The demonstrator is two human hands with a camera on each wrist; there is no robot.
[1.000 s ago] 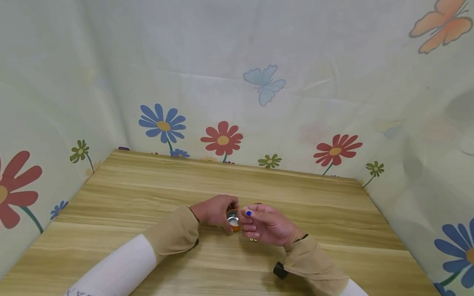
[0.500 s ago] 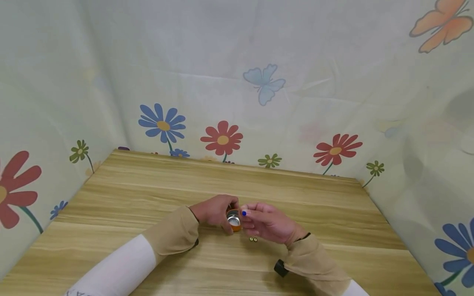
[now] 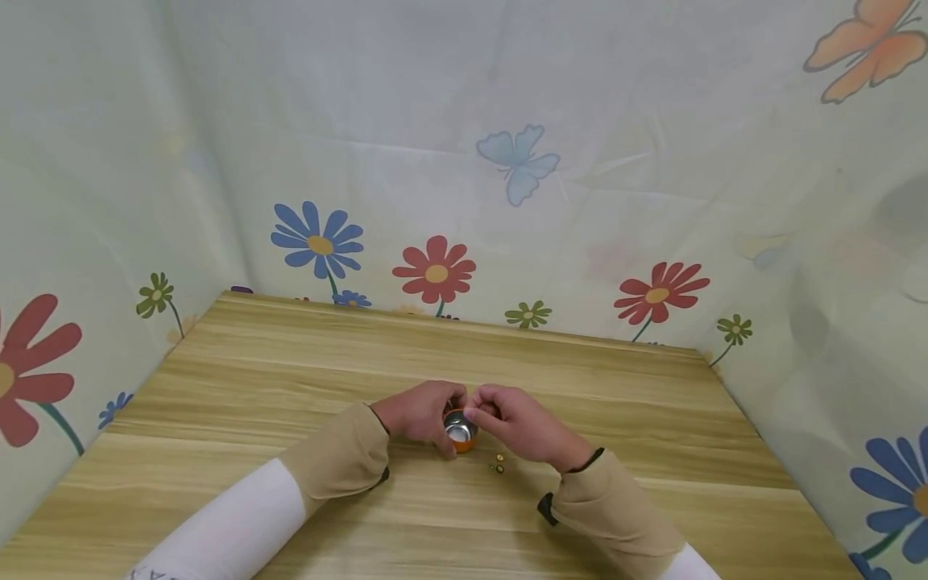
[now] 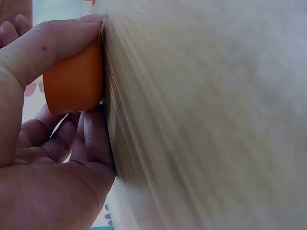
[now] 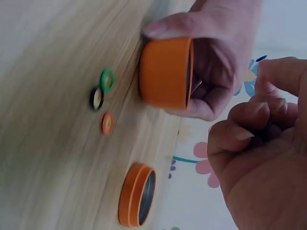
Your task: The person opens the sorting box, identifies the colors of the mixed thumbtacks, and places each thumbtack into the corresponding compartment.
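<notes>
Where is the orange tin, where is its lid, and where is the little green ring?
orange tin [image 5: 165,72], right wrist view, on its orange side wall.
lid [image 5: 130,194], right wrist view, on its orange rim.
green ring [image 5: 106,79], right wrist view, on the green band itself.

Left hand [image 4: 45,158] filled the frame from 7 to 11 o'clock. Thumb lay across the top of an orange tin [image 4: 74,81] at about 10 o'clock, curled fingers [image 4: 93,139] came under it from 8 o'clock, so the tin was pinched between them. Tin's flat end sat against the wooden table [image 4: 206,115], which ran as a blurred slab from 12 through 6 o'clock. Flower-print backdrop [image 4: 108,215] showed near 7 o'clock.
</notes>
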